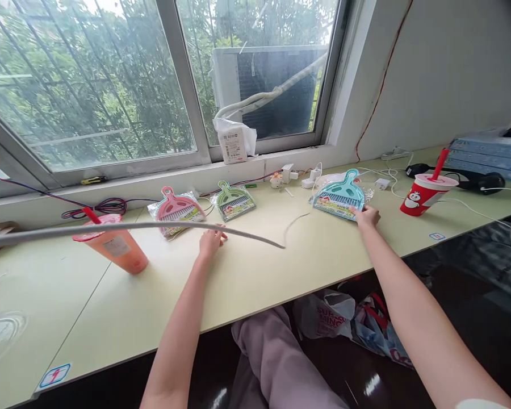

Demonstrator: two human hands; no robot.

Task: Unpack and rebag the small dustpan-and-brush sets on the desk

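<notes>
My right hand [368,216] grips the lower right corner of a packaged blue dustpan-and-brush set [342,196], which lies on the table in clear wrapping. My left hand [212,241] rests on the tabletop, fingers loosely apart and nothing in them. Just beyond its fingers lies a pink dustpan-and-brush set [177,210], also wrapped. A smaller green dustpan-and-brush set [233,200] sits between the pink and blue ones, nearer the wall. A grey cable [153,225] crosses the view in front of my left fingers and partly hides them.
An orange drink cup [118,250] with a red straw stands at left, a red cup [426,193] at right beside black headphones [479,180]. Chargers [310,178] and cables lie along the back wall. Plastic bags [326,313] are under the pale table [255,284].
</notes>
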